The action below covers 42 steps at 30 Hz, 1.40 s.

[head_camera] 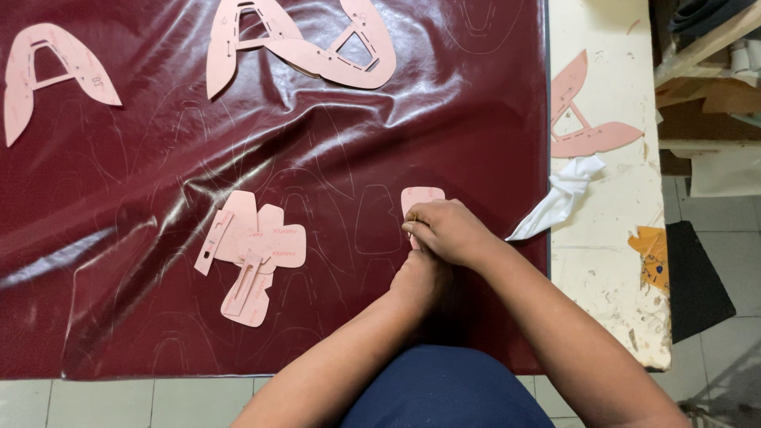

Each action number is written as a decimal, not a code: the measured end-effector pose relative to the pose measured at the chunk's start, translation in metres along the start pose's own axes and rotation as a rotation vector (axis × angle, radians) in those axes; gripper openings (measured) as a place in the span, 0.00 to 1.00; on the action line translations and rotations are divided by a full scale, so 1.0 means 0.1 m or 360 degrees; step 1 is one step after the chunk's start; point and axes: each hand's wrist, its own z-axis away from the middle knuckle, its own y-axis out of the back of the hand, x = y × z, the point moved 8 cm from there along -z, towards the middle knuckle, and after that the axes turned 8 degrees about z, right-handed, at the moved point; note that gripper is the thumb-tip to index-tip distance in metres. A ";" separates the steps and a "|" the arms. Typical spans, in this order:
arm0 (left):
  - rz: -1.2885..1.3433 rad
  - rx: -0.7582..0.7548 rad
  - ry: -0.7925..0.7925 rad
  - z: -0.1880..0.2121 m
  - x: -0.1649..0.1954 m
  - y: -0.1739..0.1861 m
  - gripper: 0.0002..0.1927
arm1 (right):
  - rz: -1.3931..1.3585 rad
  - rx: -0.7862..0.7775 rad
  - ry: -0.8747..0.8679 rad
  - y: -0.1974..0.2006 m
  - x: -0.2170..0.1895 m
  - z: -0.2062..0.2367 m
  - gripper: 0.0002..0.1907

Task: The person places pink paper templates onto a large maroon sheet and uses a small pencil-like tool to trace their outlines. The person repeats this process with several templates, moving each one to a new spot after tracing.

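small template (422, 196) on leather sheet (317, 158), template pile (252, 252) to its left, cloth (561, 202) right

A sheet of dark red glossy leather (277, 158) covers most of a worn white table (610, 261), faint traced outlines showing across it. The right hand (448, 230) lies over a small pink card template (422, 196), pressing it to the leather, with the left hand (420, 279) tucked just beneath it; whether either holds a tool cannot be told. To the left lies a pile of small pink templates (252, 254). Larger pink templates (301, 43) sit near the top edge, another (47, 71) at far left. A white rag (563, 198) and one more pink template (587, 119) rest on the bare table
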 end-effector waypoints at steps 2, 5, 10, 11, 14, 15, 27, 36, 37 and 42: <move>0.0117 -0.0003 -0.0012 0.02 -0.03 0.04 0.16 | 0.0033 -0.0044 -0.0001 0.00 -0.06 -0.03 0.10; 0.0351 -0.0078 0.0222 0.10 -0.25 0.05 0.16 | 0.0115 0.0070 0.0110 0.10 -0.29 -0.13 0.08; 0.0866 0.0432 0.0525 0.31 -0.55 0.32 0.25 | 0.0032 0.0367 0.0185 0.38 -0.52 -0.28 0.06; 0.0925 0.0481 0.0535 0.37 -0.58 0.37 0.27 | 0.0095 0.0456 0.0233 0.44 -0.60 -0.30 0.06; 0.0889 0.0669 0.0548 0.56 -0.65 0.53 0.28 | 0.0091 0.0468 0.0192 0.52 -0.69 -0.36 0.06; 0.0870 0.0703 0.0524 0.58 -0.65 0.54 0.27 | 0.0084 0.0466 0.0186 0.52 -0.68 -0.35 0.06; 0.0380 0.0998 0.0164 1.40 -0.85 0.20 0.17 | 0.0120 0.0382 0.0202 -0.27 -1.40 -0.34 0.05; 0.0397 0.0915 0.0241 1.64 -0.99 -0.15 0.16 | 0.0111 0.0386 0.0111 -0.69 -1.55 -0.38 0.07; 0.0422 0.0917 0.0277 1.66 -1.01 -0.16 0.18 | 0.0078 0.0389 0.0083 -0.69 -1.53 -0.39 0.07; 0.0480 0.0735 0.0318 1.68 -1.11 -0.29 0.22 | 0.0056 0.0497 0.0113 -0.72 -1.49 -0.40 0.06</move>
